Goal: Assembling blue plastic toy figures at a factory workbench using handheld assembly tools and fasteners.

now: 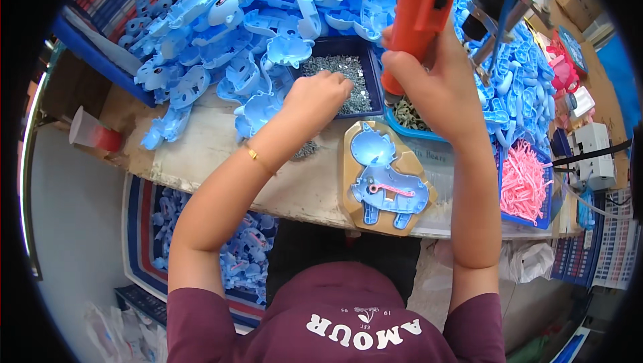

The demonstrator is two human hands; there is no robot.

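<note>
Blue shells crowd the left grip, whose closure I cannot tell; the right grip clamps an orange tool.

We look from the person's head, through the left one of two fisheye cameras, steeply downward and from quite near at the left hand, the right hand and the workbench, with the maroon T-shirt at the lower edge.

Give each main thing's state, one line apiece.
Orange tool: held in right hand
Right hand: gripping the tool
Dark blue tray: holding small metal parts
Left hand: at the tray
Blue animal shell: open side up, in tan fixture
Pink piece: lying in shell
Blue basket: full of pink pieces
</note>
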